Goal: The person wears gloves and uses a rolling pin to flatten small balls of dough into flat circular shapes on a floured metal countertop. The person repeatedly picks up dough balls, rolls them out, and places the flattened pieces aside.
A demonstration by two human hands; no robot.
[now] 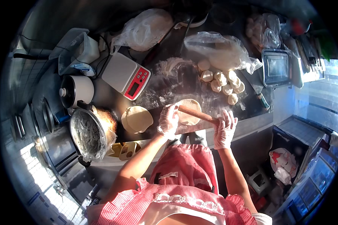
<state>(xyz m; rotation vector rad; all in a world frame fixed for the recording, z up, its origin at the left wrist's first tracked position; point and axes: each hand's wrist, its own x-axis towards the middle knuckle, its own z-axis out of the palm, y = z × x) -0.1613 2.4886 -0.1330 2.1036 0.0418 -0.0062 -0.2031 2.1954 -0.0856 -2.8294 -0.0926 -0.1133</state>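
A wooden rolling pin point(197, 113) slants across a flat round of dough point(189, 119) near the counter's front edge. My left hand point(169, 119), in a clear plastic glove, grips the pin's left end. Gloved the same way, my right hand point(224, 129) is at the pin's right end, its fingers partly extended along the pin. Left of my left hand lie overlapping rolled dough rounds point(137, 119). Several small dough balls point(227, 89) are clustered beyond my right hand, on the floured dark worktop point(169, 94).
A kitchen scale point(126, 74) sits back left, before a plastic-wrapped bundle point(146, 29). At the left are a lidded white pot point(80, 90) and a plastic-lined pot point(87, 132). A clear plastic bag point(219, 50) lies behind the balls; a clear-lidded container point(276, 67) stands at the right.
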